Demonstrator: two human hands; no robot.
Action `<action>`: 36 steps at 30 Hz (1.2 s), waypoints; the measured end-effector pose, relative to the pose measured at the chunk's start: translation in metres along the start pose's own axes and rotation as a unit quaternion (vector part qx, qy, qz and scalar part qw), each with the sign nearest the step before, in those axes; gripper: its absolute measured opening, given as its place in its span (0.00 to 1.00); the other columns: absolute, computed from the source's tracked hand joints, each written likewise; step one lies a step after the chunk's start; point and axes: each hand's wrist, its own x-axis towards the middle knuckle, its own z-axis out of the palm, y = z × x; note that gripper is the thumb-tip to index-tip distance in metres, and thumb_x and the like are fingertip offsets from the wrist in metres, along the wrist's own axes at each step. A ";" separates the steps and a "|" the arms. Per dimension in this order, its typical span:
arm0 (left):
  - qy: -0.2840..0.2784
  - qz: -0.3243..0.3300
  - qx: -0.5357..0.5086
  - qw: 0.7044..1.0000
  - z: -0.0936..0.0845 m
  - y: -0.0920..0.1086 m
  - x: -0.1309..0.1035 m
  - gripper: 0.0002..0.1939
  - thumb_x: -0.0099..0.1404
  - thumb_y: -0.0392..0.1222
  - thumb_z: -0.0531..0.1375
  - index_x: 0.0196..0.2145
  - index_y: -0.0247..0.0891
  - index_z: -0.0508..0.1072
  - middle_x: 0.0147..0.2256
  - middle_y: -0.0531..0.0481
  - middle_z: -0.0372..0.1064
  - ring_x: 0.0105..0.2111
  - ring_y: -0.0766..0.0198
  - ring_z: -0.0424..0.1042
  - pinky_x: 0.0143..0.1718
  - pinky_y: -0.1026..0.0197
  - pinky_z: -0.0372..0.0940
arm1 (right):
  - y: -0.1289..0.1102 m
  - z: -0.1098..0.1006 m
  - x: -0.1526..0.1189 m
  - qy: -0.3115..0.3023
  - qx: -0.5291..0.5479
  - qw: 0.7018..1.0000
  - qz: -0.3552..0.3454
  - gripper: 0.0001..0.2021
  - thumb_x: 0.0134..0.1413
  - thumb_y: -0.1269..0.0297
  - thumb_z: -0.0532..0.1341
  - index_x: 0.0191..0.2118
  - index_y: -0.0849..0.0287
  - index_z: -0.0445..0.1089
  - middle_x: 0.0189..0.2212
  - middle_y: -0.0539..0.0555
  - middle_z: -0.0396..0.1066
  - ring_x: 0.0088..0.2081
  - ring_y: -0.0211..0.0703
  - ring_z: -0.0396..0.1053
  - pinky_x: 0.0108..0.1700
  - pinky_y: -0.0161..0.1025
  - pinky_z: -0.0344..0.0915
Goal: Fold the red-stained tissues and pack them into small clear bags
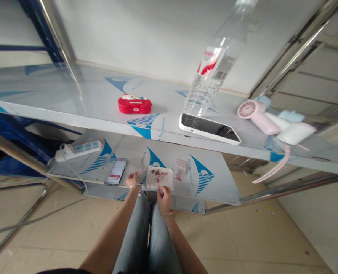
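On the lower shelf lies a white square sheet with small dark red pieces scattered on it. My right hand is at the sheet's front edge, its fingers pinched together; anything between them is too small to tell. Left of the sheet, my left hand has its fingers curled together beside a clear plastic bag, and whether it holds something is not visible. A small clear packet with pink stripes lies right of the sheet. A phone with a lit screen rests to the left.
A white power strip with a cable is on the lower shelf's left. The upper shelf holds a red case, a water bottle, a white-cased phone and a pink handheld fan. Metal posts flank the shelves.
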 end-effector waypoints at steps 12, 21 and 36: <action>-0.247 0.066 -0.147 0.956 -0.045 0.013 -0.073 0.20 0.44 0.58 0.64 0.21 0.35 0.70 0.19 0.53 0.66 0.20 0.66 0.65 0.24 0.64 0.60 | -0.054 -0.017 0.025 -0.160 0.292 0.918 0.214 0.21 0.36 0.46 0.65 0.32 0.59 0.74 0.27 0.55 0.73 0.26 0.43 0.67 0.18 0.33 0.57; -0.085 0.249 -0.005 0.965 -0.068 0.022 -0.098 0.29 0.50 0.45 0.64 0.50 0.42 0.65 0.51 0.42 0.66 0.46 0.53 0.68 0.44 0.54 0.61 | -0.081 -0.035 0.021 -0.188 0.271 0.915 0.234 0.15 0.38 0.52 0.64 0.26 0.60 0.70 0.16 0.49 0.66 0.18 0.37 0.62 0.16 0.32 0.55; -0.495 0.215 -0.032 0.841 -0.089 0.076 -0.108 0.25 0.57 0.62 0.55 0.18 0.37 0.61 0.17 0.55 0.58 0.20 0.70 0.57 0.25 0.66 0.55 | -0.111 -0.059 0.016 -0.253 0.372 0.856 0.255 0.11 0.41 0.55 0.60 0.26 0.58 0.62 0.16 0.45 0.62 0.14 0.31 0.55 0.14 0.29 0.47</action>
